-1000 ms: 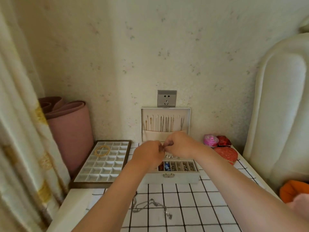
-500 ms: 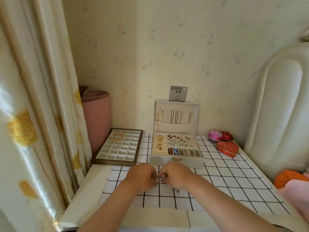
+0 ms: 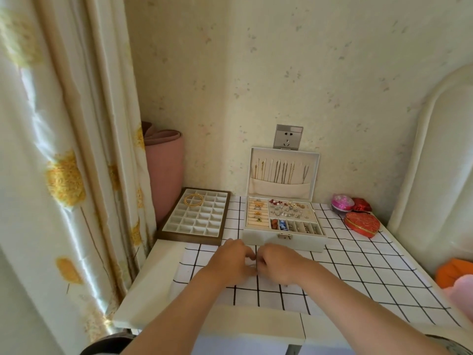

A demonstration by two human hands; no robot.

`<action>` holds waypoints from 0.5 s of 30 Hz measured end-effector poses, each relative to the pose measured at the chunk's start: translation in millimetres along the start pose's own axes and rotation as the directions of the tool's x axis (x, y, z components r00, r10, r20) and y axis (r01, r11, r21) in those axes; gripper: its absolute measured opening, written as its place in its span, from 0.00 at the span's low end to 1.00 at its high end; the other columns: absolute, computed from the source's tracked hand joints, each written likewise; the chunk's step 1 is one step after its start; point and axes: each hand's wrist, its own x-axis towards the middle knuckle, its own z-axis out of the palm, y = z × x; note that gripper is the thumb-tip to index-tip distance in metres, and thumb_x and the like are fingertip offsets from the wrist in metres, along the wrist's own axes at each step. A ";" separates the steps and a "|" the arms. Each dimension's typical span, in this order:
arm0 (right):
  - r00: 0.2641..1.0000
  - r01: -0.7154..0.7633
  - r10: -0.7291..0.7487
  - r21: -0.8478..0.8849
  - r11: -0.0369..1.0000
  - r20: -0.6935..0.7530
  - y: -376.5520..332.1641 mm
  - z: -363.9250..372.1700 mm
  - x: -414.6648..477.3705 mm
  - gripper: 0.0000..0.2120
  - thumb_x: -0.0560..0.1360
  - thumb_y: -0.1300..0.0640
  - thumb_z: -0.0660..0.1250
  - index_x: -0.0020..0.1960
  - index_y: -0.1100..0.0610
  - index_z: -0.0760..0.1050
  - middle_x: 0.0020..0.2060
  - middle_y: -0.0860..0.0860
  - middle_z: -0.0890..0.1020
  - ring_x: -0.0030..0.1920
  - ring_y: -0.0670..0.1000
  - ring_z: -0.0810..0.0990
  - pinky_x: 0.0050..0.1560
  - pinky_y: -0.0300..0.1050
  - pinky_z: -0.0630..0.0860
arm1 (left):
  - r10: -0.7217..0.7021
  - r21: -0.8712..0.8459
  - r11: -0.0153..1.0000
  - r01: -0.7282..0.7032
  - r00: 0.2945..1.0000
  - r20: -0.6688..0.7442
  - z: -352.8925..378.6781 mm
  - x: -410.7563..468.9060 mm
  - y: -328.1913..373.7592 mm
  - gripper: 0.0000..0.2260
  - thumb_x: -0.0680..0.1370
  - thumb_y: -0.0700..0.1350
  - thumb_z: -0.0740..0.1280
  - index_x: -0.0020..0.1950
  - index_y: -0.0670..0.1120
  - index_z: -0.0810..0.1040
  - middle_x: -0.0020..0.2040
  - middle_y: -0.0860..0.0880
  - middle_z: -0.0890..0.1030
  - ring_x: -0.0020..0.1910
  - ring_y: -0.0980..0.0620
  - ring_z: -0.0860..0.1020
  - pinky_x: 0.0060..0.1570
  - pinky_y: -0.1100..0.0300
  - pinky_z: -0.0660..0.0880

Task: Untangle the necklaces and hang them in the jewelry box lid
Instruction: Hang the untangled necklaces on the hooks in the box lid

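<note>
Left hand (image 3: 230, 261) and right hand (image 3: 280, 263) meet, fingers curled, just near of the jewelry box (image 3: 284, 239); whether they hold anything, I cannot tell

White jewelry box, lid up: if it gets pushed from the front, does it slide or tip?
Probably slides: the jewelry box base looks low and wide. Its upright lid stands near the wall, so travel backward looks short. The loose pieces in the open top tray would likely shift, and the hung necklaces swing.
</note>
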 end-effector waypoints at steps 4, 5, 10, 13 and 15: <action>0.997 -0.075 0.081 0.338 0.938 -0.003 5.4 -22.4 -3.0 0.15 0.82 0.51 0.54 0.47 0.57 0.74 0.43 0.54 0.79 0.44 0.53 0.77 0.47 0.49 0.73 | -0.056 -0.371 0.927 0.054 0.998 0.005 -12.7 5.5 15.6 0.05 0.79 0.48 0.69 0.45 0.50 0.82 0.38 0.55 0.77 0.41 0.56 0.76 0.42 0.62 0.71; 0.995 -0.090 0.101 0.411 0.907 -0.003 8.9 -26.7 -3.9 0.15 0.81 0.50 0.53 0.44 0.57 0.73 0.41 0.54 0.78 0.43 0.53 0.75 0.48 0.50 0.72 | -0.073 -0.453 0.889 0.066 0.997 0.001 -18.8 7.2 20.6 0.06 0.80 0.47 0.67 0.44 0.50 0.81 0.37 0.55 0.77 0.39 0.57 0.76 0.41 0.62 0.71; 0.990 0.023 0.099 0.814 0.581 -0.099 27.7 -50.3 -17.3 0.18 0.83 0.48 0.59 0.45 0.58 0.80 0.37 0.51 0.81 0.42 0.51 0.78 0.53 0.48 0.77 | -0.075 -0.832 0.547 0.087 0.996 0.055 -46.4 13.9 35.0 0.11 0.82 0.36 0.59 0.41 0.44 0.75 0.38 0.47 0.83 0.41 0.51 0.81 0.50 0.57 0.77; 0.993 0.092 0.049 0.955 0.282 -0.110 46.1 -64.2 -27.7 0.15 0.82 0.51 0.61 0.41 0.59 0.75 0.30 0.54 0.75 0.37 0.56 0.78 0.60 0.60 0.76 | -0.061 -0.932 0.356 0.063 0.997 0.044 -56.9 19.2 36.7 0.12 0.82 0.35 0.56 0.41 0.42 0.74 0.36 0.45 0.82 0.41 0.48 0.81 0.58 0.48 0.76; 0.995 0.088 0.031 0.988 0.124 -0.093 59.5 -72.2 -37.6 0.15 0.79 0.51 0.63 0.36 0.56 0.69 0.28 0.53 0.68 0.32 0.55 0.73 0.58 0.62 0.76 | -0.063 -0.971 0.236 0.048 0.997 0.034 -61.8 22.9 39.3 0.13 0.82 0.35 0.54 0.40 0.42 0.73 0.35 0.46 0.79 0.38 0.47 0.79 0.53 0.50 0.77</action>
